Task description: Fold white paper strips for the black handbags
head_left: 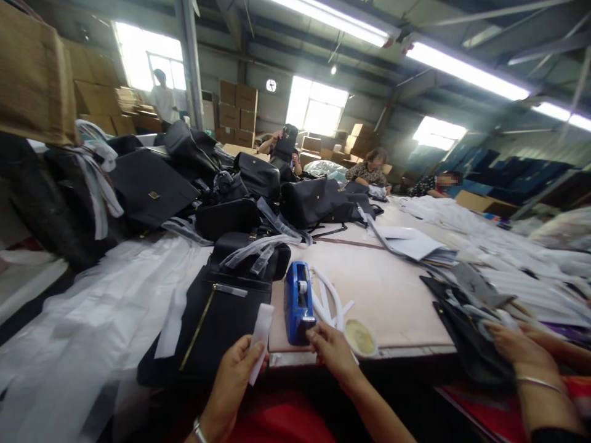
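Note:
My left hand (237, 369) pinches a short white strip (262, 335) upright between thumb and fingers, over the right edge of a black backpack (231, 311) with a gold zipper. At the front cutting end of a blue tape dispenser (295, 307) is my right hand (335, 354), its thumb and fingers pinched together; whatever is between them is too small to make out. A further white strip (172, 326) lies on the backpack's left side. Clear plastic-wrapped straps (261, 249) rest across the top of the backpack.
White strips (330, 295) and a tape roll (360, 337) lie right of the dispenser. Black bags (258, 175) are piled behind. White sheeting (106, 307) covers the left. At right, another person's hands (521, 351) hold a black bag (475, 338). More people sit across the table (397, 283).

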A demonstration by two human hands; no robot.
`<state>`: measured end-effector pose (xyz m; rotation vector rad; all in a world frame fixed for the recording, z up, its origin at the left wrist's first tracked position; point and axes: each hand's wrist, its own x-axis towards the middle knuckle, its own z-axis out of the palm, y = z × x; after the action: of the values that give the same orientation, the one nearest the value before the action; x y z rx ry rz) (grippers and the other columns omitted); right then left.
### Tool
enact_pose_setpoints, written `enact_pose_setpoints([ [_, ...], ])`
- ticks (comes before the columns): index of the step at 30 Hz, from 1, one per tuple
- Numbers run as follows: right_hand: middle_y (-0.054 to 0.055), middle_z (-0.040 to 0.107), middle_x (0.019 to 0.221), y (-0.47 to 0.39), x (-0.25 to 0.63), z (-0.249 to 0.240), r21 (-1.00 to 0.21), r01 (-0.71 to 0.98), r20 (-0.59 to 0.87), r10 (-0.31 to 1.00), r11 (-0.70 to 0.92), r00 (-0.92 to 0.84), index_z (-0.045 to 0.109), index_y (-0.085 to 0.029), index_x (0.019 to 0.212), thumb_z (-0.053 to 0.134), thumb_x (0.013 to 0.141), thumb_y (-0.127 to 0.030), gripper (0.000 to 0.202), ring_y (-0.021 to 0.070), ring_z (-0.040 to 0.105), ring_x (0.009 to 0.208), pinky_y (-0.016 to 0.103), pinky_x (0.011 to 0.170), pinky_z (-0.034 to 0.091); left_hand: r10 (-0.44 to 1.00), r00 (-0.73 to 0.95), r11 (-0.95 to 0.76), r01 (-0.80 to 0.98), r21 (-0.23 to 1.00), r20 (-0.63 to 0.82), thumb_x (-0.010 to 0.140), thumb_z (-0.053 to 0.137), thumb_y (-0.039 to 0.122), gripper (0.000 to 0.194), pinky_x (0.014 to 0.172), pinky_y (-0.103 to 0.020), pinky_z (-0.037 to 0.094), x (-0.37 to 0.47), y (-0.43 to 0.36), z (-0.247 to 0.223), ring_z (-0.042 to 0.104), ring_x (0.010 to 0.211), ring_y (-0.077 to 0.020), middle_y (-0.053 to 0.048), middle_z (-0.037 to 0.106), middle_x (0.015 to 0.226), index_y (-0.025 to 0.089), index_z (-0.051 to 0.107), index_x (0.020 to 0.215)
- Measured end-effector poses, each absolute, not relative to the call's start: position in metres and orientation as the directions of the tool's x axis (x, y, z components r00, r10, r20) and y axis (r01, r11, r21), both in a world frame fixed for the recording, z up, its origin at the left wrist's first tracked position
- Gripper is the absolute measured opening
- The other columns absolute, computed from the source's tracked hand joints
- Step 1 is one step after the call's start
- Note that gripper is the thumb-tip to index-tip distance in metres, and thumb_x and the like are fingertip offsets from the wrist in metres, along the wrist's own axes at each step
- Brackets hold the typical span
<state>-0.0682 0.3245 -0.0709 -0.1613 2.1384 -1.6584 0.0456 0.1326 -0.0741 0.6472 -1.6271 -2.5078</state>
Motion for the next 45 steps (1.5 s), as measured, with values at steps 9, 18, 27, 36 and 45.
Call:
enact_pose_setpoints([
  [9,-0.007,0.046,0.058,0.331,-0.062,-0.085,-0.894,0.431,-0.443,-0.370,0.120,-0.817,0.053,-0.017,0.082,0.071,0.066,-0.060,0.050,0.0027,0.033,0.045,0.019,0.048,0.043,-0.267,-0.907,-0.456,-0.179,0.872,-0.326,0.077,0.071,0.048,0.033,0.058,-0.020,0.044,0.045,0.132,-0.080,0.052,0.062,-0.0116,0.001,0.062,0.070,0.016,0.062,0.081],
  [18,-0.007,0.049,0.049,0.326,-0.089,-0.080,-0.876,0.328,-0.445,-0.331,0.353,-0.833,0.054,-0.017,0.067,0.065,0.069,-0.030,0.017,0.0056,0.039,0.036,0.020,0.039,0.039,-0.265,-0.901,-0.442,-0.204,0.874,-0.345,0.077,0.072,0.048,0.034,0.056,-0.019,0.043,0.041,0.132,-0.080,0.051,0.061,-0.0109,0.002,0.061,0.068,0.016,0.061,0.079],
  [27,-0.005,0.055,0.058,0.318,-0.047,-0.056,-0.904,0.039,-0.269,-0.494,0.427,-0.827,0.055,-0.018,0.077,0.053,0.088,-0.028,0.015,0.0085,0.051,0.045,0.019,0.047,0.040,-0.265,-0.916,-0.372,-0.190,0.909,-0.300,0.084,0.065,0.047,0.033,0.055,-0.019,0.040,0.041,0.129,-0.089,0.049,0.061,-0.0106,0.001,0.060,0.068,0.015,0.059,0.080],
  [36,-0.002,0.059,0.074,0.268,-0.036,-0.043,-0.869,-0.433,0.113,-0.755,0.240,-0.646,0.065,-0.020,0.093,0.049,0.094,-0.021,0.017,0.0105,0.056,0.066,0.020,0.065,0.043,-0.237,-0.930,-0.423,-0.161,0.892,-0.280,0.083,0.066,0.047,0.033,0.053,-0.019,0.035,0.039,0.129,-0.086,0.045,0.058,-0.0092,0.002,0.058,0.068,0.014,0.061,0.088],
  [45,-0.002,0.064,0.082,0.261,-0.051,-0.046,-0.793,-0.555,0.131,-0.819,0.251,-0.558,0.061,-0.022,0.101,0.048,0.091,-0.012,0.019,0.0113,0.060,0.073,0.019,0.071,0.042,-0.178,-0.940,-0.437,-0.190,0.879,-0.292,0.083,0.064,0.049,0.037,0.052,-0.019,0.030,0.040,0.121,-0.085,0.043,0.055,-0.0088,0.001,0.055,0.064,0.012,0.063,0.085],
])
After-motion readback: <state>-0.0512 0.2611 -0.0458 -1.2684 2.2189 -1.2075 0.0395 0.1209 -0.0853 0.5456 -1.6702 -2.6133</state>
